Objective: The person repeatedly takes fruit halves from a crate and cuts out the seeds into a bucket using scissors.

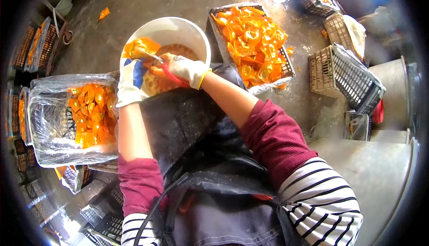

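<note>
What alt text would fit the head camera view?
A person's gloved left hand holds a shiny orange packet over a white bucket while their gloved right hand holds what look like red-handled scissors against it. A crate heaped with orange packets stands to the right; a plastic-lined crate holding more stands to the left.

bucket [200, 36]: smooth white plastic | packets [254, 38]: glossy orange film | apron [223, 221]: dark cloth
</note>
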Demonstrator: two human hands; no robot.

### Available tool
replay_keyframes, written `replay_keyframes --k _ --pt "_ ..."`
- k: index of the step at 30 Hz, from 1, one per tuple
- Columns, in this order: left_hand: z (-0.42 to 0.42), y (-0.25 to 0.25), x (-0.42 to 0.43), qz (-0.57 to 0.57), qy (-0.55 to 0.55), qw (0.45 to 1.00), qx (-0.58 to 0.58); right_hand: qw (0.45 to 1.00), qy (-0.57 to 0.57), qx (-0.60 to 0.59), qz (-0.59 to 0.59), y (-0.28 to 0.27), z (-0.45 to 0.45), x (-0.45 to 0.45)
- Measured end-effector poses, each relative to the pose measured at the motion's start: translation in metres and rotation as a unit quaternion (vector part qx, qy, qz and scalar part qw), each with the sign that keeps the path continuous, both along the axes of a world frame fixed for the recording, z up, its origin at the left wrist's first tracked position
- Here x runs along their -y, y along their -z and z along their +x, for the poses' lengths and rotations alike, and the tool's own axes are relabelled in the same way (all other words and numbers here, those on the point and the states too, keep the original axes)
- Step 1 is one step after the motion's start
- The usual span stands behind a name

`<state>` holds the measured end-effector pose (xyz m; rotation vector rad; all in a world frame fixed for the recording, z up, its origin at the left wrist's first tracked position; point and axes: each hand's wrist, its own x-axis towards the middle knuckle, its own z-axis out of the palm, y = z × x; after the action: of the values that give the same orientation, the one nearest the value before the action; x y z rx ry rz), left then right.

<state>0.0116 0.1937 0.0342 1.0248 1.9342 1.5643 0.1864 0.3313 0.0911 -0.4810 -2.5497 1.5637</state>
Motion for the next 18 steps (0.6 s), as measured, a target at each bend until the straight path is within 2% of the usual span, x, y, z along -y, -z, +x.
replay_keyframes --k 3,4,7,8,10,11,12,13,15,17,18 --pt "0.014 -0.025 0.000 -0.051 -0.016 0.998 -0.046 0.996 -0.004 0.083 -0.034 -0.018 0.008 -0.001" --pt "0.020 -0.034 -0.002 -0.066 -0.020 0.996 -0.060 0.996 -0.002 0.087 0.021 -0.013 0.004 -0.003" --pt "0.039 -0.061 -0.011 -0.102 -0.059 0.993 -0.030 0.995 0.006 0.087 0.046 -0.013 0.003 -0.001" --pt "0.043 -0.069 -0.012 -0.103 -0.081 0.991 0.019 0.996 0.007 0.089 0.023 -0.014 0.003 0.000" --pt "0.037 -0.061 -0.012 -0.104 -0.053 0.993 -0.005 0.995 0.006 0.093 -0.023 -0.019 0.005 0.001" --pt "0.026 -0.047 -0.011 -0.107 -0.004 0.991 -0.080 0.996 0.009 0.086 -0.005 -0.011 0.004 -0.002" --pt "0.017 -0.031 -0.008 -0.100 -0.001 0.990 -0.100 0.997 0.005 0.077 0.011 0.004 0.002 -0.006" --pt "0.018 -0.027 -0.009 -0.084 -0.018 0.993 -0.078 0.998 -0.004 0.065 0.023 0.013 -0.002 -0.005" --pt "0.025 -0.030 -0.009 -0.013 -0.100 0.993 0.062 0.994 -0.012 0.080 -0.071 -0.004 0.003 -0.001" --pt "0.029 -0.040 -0.010 0.063 -0.164 0.966 0.188 0.996 -0.005 0.050 -0.080 0.047 -0.006 -0.013" --pt "0.030 -0.045 -0.013 0.086 -0.177 0.956 0.218 0.995 -0.015 0.047 -0.091 0.045 -0.006 -0.013"
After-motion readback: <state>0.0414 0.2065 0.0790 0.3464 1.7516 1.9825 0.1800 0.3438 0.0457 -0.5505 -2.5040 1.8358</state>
